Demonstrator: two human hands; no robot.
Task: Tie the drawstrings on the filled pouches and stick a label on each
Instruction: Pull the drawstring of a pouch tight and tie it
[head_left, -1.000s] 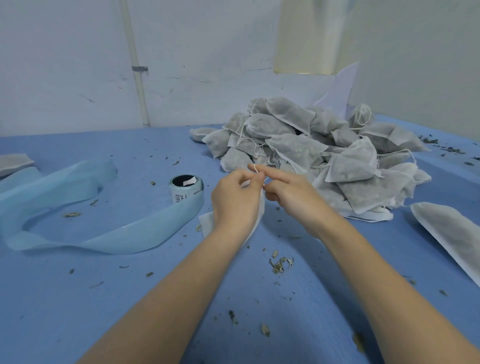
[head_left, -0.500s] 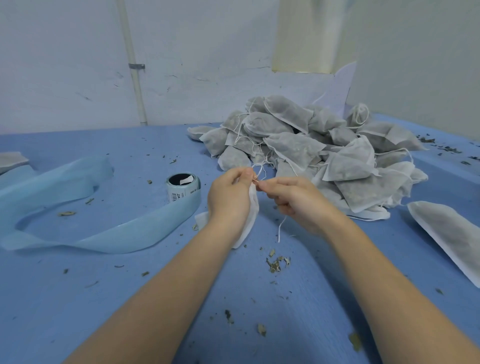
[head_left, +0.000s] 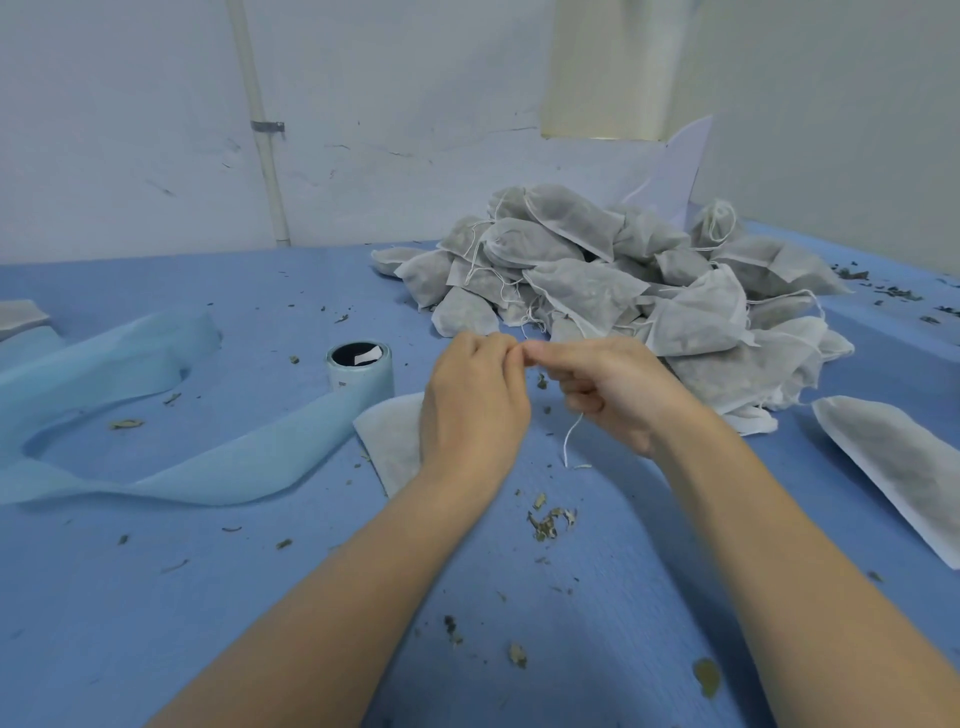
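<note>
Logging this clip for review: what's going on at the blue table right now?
A person is tying a pouch's drawstring. The left hand and right hand meet fingertip to fingertip, pinching the drawstring, whose loose end dangles below the right hand. The pouch sits under the left hand. A heap of filled pouches lies behind; the label roll stands untouched to the left.

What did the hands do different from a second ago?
The right hand pulled the drawstring through, so a loose end now hangs below it. The left hand came lower and the pouch it holds lies nearer the table. Both hands still pinch at the pouch's top. The pile of pouches and label roll stayed put.
</note>
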